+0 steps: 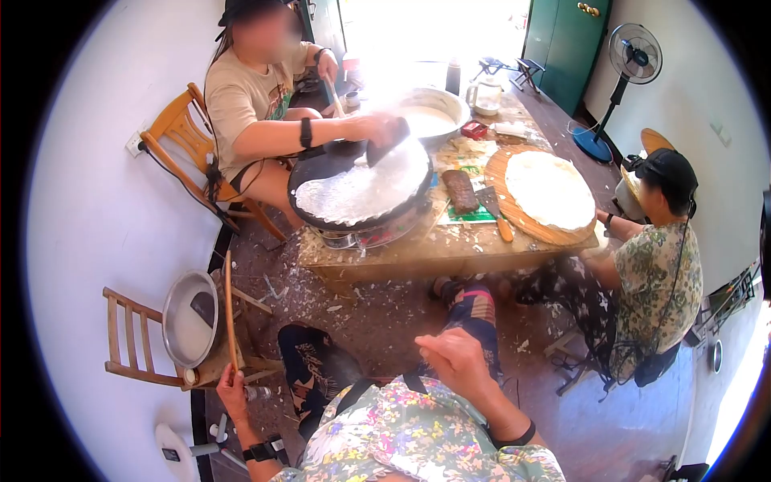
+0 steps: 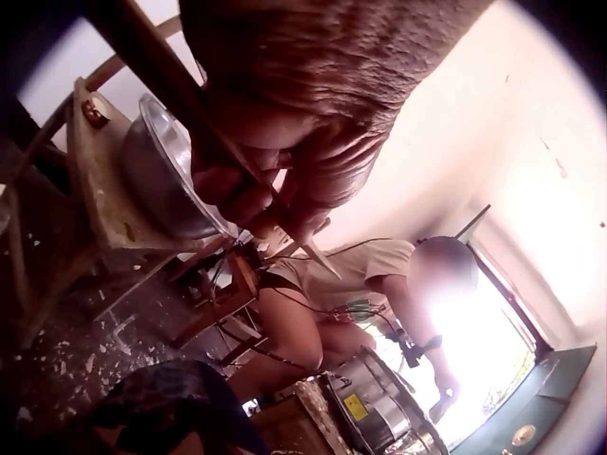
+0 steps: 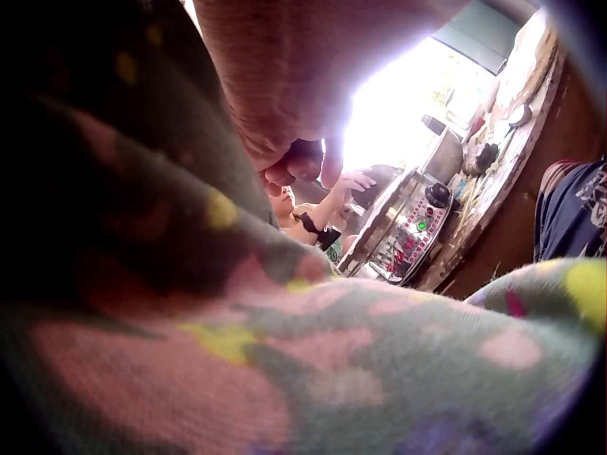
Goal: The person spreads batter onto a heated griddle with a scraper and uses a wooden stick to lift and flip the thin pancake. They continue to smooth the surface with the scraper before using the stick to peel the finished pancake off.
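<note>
Above the floor (image 1: 365, 309), the stick (image 1: 230, 309) extends beyond the left hand's (image 1: 233, 395) gripping fingers.

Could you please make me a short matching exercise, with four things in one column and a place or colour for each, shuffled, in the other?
Things:
1. Standing fan
2. Long wooden stick
3. Scraper
4. Metal basin near the left wall

Places and colours:
A. On a wooden chair seat
B. Orange handle, beside the round wooden board
C. Blue base
D. Held in the left hand

Right pairs: 1-C; 2-D; 3-B; 4-A
</note>
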Demonstrator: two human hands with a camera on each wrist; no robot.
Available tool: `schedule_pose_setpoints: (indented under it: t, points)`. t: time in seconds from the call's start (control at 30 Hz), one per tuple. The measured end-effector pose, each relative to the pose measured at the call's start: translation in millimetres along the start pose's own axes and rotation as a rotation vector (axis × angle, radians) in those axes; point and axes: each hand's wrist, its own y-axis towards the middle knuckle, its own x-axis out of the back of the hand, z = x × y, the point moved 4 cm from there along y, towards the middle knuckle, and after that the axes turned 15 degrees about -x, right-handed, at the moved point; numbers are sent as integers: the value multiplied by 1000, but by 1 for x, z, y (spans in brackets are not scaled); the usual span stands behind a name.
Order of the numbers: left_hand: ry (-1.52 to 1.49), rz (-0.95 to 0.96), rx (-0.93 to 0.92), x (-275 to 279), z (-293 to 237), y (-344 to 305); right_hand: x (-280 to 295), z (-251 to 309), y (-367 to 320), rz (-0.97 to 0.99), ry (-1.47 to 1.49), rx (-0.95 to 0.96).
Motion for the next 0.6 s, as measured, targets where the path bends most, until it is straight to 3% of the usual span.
schedule_pose_setpoints:
  t: [0.1, 0.23, 0.4, 0.6]
  points:
    - [-190, -199, 176, 15, 24, 6, -2, 3, -2, 0, -2, 14]
    - [-182, -321, 258, 33, 57, 29, -4, 6, -2, -4, -28, 31]
    - [-308, -414, 287, 53, 106, 63, -4, 9, 1, -1, -47, 37]
    - [-134, -376, 410, 73, 139, 81, -7, 13, 3, 22, -53, 36]
